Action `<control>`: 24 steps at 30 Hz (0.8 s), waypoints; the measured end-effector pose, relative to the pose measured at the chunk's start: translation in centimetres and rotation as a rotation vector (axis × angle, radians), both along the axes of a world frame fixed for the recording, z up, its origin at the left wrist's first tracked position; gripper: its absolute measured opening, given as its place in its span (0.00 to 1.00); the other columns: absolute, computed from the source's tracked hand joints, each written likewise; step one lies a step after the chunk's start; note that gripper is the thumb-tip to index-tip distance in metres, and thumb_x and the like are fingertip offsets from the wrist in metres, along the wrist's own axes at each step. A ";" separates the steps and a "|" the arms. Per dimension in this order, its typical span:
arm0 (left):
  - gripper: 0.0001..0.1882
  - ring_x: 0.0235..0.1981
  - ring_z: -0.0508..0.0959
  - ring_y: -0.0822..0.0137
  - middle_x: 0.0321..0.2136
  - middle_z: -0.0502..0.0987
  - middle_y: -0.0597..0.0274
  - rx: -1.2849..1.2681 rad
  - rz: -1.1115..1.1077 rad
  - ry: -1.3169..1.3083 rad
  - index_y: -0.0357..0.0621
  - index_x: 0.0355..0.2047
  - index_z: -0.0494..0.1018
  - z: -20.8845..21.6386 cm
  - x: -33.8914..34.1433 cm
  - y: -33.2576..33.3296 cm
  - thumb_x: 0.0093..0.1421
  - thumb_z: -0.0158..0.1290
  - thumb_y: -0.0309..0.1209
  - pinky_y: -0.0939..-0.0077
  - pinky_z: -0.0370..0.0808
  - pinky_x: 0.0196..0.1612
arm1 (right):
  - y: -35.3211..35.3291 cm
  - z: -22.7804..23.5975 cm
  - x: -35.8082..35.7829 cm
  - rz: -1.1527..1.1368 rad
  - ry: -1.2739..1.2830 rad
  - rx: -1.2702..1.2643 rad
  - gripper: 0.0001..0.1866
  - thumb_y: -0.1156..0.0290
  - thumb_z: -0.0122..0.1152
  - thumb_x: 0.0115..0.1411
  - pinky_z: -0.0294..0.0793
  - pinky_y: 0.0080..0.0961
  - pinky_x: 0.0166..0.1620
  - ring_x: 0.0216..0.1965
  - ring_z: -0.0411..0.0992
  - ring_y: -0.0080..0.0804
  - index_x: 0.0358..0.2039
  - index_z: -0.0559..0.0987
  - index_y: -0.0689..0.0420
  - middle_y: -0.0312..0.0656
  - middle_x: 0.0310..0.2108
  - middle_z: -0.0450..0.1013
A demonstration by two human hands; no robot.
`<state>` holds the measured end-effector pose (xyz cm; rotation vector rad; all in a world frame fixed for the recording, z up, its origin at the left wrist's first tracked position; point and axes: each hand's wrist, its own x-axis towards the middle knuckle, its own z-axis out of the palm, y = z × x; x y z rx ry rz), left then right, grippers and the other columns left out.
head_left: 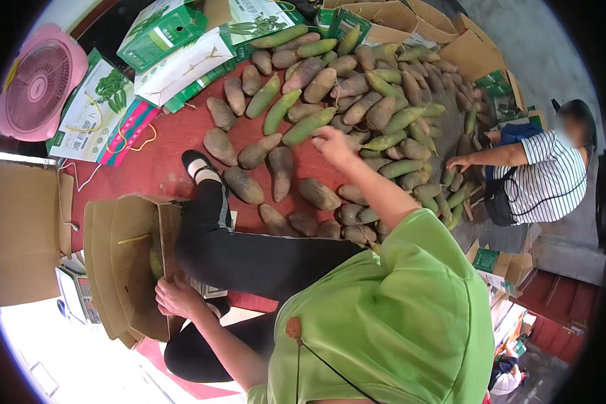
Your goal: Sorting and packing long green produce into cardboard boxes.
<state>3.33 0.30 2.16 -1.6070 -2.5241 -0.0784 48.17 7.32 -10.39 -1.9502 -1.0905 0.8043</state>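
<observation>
My left hand point(174, 296) grips the near edge of an open cardboard box point(131, 283) beside my legs. A greenish radish point(156, 259) shows partly inside the box. My right hand point(334, 145) is stretched over the red floor covering, its fingertips at the lower side of a long green radish point(308, 126). Whether they grip it I cannot tell. Around this hand lie many brownish-purple root vegetables point(281, 173), some single, others heaped to the right with more green radishes point(404, 120).
Green-and-white cartons point(182, 64) stand at the far left, near a pink fan point(44, 81). Open brown cartons point(475, 50) line the far right. A person in a striped top point(545, 175) sits right of the heap, one hand toward it. My leg point(262, 259) stretches across the floor.
</observation>
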 end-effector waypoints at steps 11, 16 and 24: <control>0.17 0.43 0.70 0.52 0.38 0.74 0.56 0.024 -0.044 0.044 0.43 0.42 0.71 -1.8 -1.9 -0.2 0.54 0.52 0.37 0.52 0.62 0.46 | -16.5 -8.0 1.2 0.451 -0.267 -0.619 0.12 0.65 0.58 0.48 0.72 0.37 0.43 0.38 0.74 0.47 0.34 0.80 0.52 0.49 0.32 0.76; 0.17 0.43 0.71 0.51 0.37 0.74 0.55 0.023 -0.062 0.027 0.42 0.42 0.71 -2.0 -2.0 -0.2 0.54 0.52 0.36 0.54 0.63 0.46 | -20.7 -9.9 0.4 0.444 -0.177 -0.606 0.12 0.64 0.58 0.47 0.72 0.37 0.43 0.38 0.74 0.47 0.33 0.80 0.51 0.48 0.33 0.76; 0.17 0.40 0.70 0.49 0.35 0.73 0.51 0.087 -0.113 0.048 0.37 0.39 0.71 -1.9 -1.7 -0.2 0.53 0.51 0.37 0.56 0.63 0.44 | -21.6 -9.4 1.4 0.470 -0.305 -0.760 0.12 0.66 0.56 0.47 0.72 0.39 0.42 0.38 0.74 0.49 0.33 0.80 0.52 0.50 0.32 0.76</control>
